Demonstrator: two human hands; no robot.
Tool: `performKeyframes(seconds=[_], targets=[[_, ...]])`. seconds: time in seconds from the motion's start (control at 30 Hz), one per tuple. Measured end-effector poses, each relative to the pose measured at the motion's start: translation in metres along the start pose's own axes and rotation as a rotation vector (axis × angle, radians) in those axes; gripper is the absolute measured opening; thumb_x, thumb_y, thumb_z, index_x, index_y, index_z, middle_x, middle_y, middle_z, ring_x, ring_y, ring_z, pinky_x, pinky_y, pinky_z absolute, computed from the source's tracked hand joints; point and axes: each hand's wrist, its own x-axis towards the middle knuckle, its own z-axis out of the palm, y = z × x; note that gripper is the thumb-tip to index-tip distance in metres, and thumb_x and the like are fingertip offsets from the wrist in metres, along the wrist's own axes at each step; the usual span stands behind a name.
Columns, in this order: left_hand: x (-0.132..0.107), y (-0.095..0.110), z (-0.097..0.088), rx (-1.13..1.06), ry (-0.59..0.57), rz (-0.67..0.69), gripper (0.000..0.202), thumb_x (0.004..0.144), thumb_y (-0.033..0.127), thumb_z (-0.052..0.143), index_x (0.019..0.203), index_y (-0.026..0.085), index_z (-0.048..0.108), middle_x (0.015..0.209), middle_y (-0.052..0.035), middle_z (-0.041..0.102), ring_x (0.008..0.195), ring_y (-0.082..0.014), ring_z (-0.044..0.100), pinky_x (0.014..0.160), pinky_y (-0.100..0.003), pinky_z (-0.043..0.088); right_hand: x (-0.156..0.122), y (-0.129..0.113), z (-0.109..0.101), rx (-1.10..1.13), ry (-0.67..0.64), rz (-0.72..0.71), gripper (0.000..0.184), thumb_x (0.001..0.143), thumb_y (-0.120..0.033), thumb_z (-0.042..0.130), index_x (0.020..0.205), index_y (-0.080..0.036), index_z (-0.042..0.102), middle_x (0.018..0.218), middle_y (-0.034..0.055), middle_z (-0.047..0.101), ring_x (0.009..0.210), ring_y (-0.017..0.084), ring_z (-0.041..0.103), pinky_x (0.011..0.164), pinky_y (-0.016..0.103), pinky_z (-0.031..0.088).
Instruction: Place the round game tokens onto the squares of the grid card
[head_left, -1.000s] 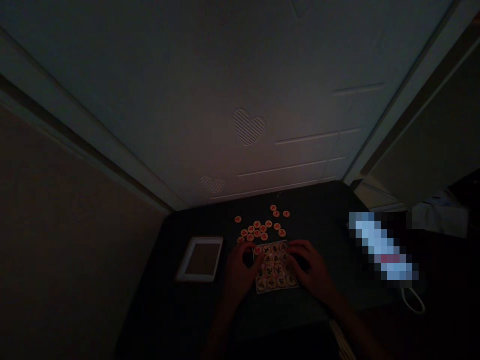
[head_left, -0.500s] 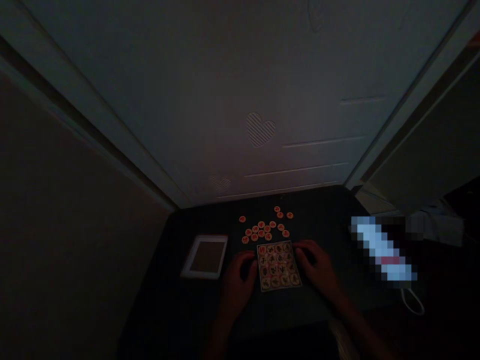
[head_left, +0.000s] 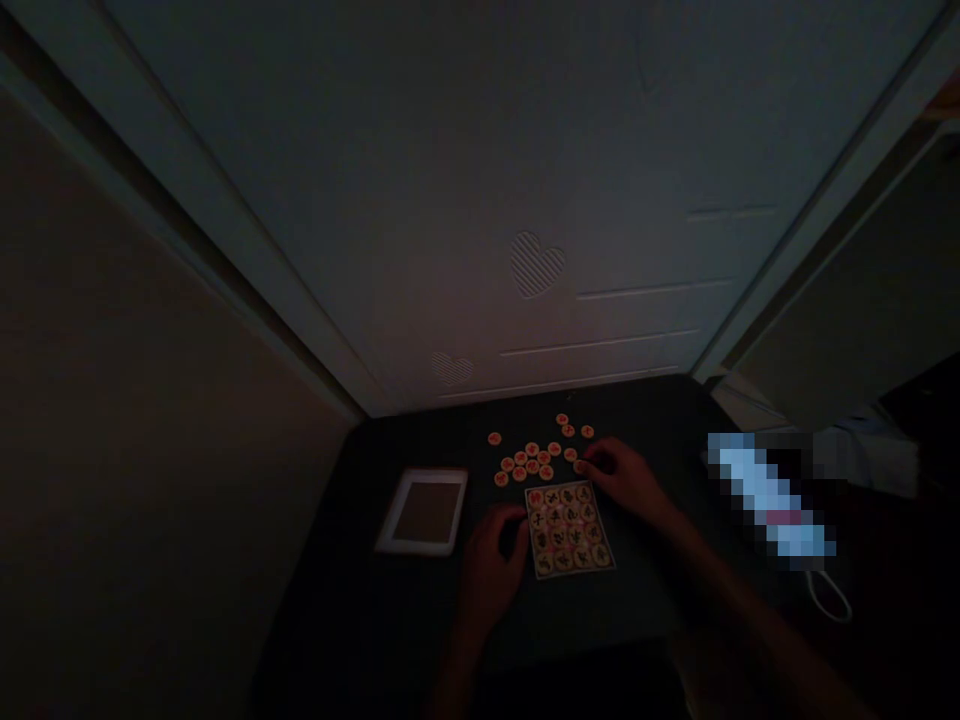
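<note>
A square tray (head_left: 571, 530) packed with round Chinese chess pieces lies on the dark table. One piece in its far left corner (head_left: 535, 497) is red-lettered; the others look dark-lettered. Beside the tray's left edge is my left hand (head_left: 491, 560), curved, thumb and fingers apart, fingertips at or very near the rim. Beyond the tray's far right corner, my right hand (head_left: 626, 475) has its fingertips on a red-lettered piece (head_left: 578, 466), partly covered by them. Several loose red-lettered pieces (head_left: 532, 467) lie in a cluster past the tray.
To the left rests a shallow white-rimmed box or lid (head_left: 388, 540) with a brown inside. A pale door panel (head_left: 450, 200) with heart reliefs rises behind the table (head_left: 337, 600). At right are a blurred-out bright object (head_left: 769, 500) and a white loop (head_left: 830, 603). The light is dim.
My right hand has left the tray's right edge and moved up to a loose red-lettered piece. My left hand stays beside the tray. The view has shifted slightly.
</note>
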Motion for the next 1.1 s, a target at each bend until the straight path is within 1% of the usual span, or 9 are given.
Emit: performKeyframes(seconds=[0.17,0.37,0.5,0.63,0.77,0.83,0.9,1.03,1.1], targets=[[0.001,0.002,-0.001,0.013,0.001,0.01,0.017,0.095,0.031,0.055,0.107,0.025,0.065,0.107,-0.0046,0.071,0.1,-0.0227,0.068,0.09,-0.041,0.055,0.016,0.003,0.003,-0.15,-0.096,-0.002,0.019,0.084,-0.041,0.068,0.085,-0.022,0.069,0.084,0.0017,0.071,0.076,0.017,0.066,0.068,0.028,0.05],[0.002,0.002,0.0,0.016,0.003,0.001,0.017,0.095,0.032,0.055,0.106,0.025,0.065,0.105,-0.0043,0.072,0.098,-0.0222,0.068,0.088,-0.04,0.056,0.024,0.007,0.005,-0.197,-0.115,-0.013,0.017,0.077,-0.037,0.072,0.076,-0.022,0.066,0.075,0.0001,0.068,0.066,0.015,0.062,0.059,0.025,0.045],[0.001,0.002,-0.001,0.01,-0.004,-0.016,0.019,0.096,0.034,0.055,0.109,0.024,0.064,0.107,-0.005,0.072,0.101,-0.0227,0.068,0.091,-0.041,0.055,0.024,0.008,0.002,-0.201,-0.103,-0.032,0.012,0.081,-0.032,0.068,0.077,-0.021,0.063,0.076,0.0004,0.067,0.066,0.015,0.062,0.062,0.026,0.046],[0.0,0.002,0.0,0.009,0.004,-0.02,0.019,0.095,0.033,0.055,0.109,0.025,0.064,0.107,-0.0051,0.072,0.101,-0.0226,0.069,0.091,-0.041,0.055,0.016,0.011,-0.006,-0.193,-0.105,-0.044,0.012,0.083,-0.033,0.067,0.081,-0.022,0.064,0.082,0.0015,0.068,0.072,0.016,0.064,0.065,0.027,0.049],[0.001,0.001,0.001,0.01,-0.003,-0.021,0.019,0.096,0.034,0.055,0.109,0.024,0.064,0.107,-0.0054,0.072,0.101,-0.0227,0.068,0.091,-0.042,0.055,-0.001,0.013,-0.016,-0.155,-0.04,-0.034,0.016,0.088,-0.038,0.064,0.084,-0.022,0.064,0.083,0.0018,0.069,0.073,0.017,0.065,0.066,0.028,0.051],[0.001,0.001,0.001,0.017,-0.004,-0.025,0.019,0.095,0.033,0.055,0.109,0.024,0.064,0.107,-0.0055,0.072,0.101,-0.0231,0.068,0.091,-0.042,0.055,-0.015,0.01,-0.021,-0.109,0.035,-0.004,0.018,0.089,-0.041,0.064,0.087,-0.023,0.065,0.084,0.0024,0.07,0.074,0.018,0.066,0.067,0.029,0.052],[0.001,0.001,0.001,0.024,-0.008,-0.021,0.019,0.095,0.033,0.055,0.109,0.025,0.064,0.107,-0.0055,0.072,0.101,-0.0233,0.068,0.09,-0.042,0.055,-0.034,0.004,-0.024,-0.057,0.053,-0.006,0.02,0.09,-0.043,0.064,0.094,-0.023,0.066,0.091,0.0035,0.071,0.079,0.019,0.067,0.071,0.031,0.055],[0.001,0.003,0.001,0.033,0.001,0.0,0.018,0.094,0.031,0.056,0.109,0.025,0.065,0.107,-0.0051,0.072,0.1,-0.0232,0.068,0.089,-0.041,0.056,-0.077,-0.009,-0.023,0.007,-0.051,-0.097,0.017,0.093,-0.039,0.061,0.103,-0.026,0.067,0.102,0.0048,0.072,0.092,0.021,0.069,0.082,0.034,0.057],[0.001,0.003,0.002,0.042,0.009,0.008,0.018,0.094,0.031,0.056,0.108,0.025,0.065,0.106,-0.0053,0.072,0.1,-0.0232,0.069,0.089,-0.042,0.056,-0.095,-0.012,-0.02,0.015,-0.076,-0.165,0.016,0.093,-0.035,0.061,0.105,-0.027,0.067,0.105,0.0053,0.072,0.095,0.022,0.069,0.084,0.035,0.058]])
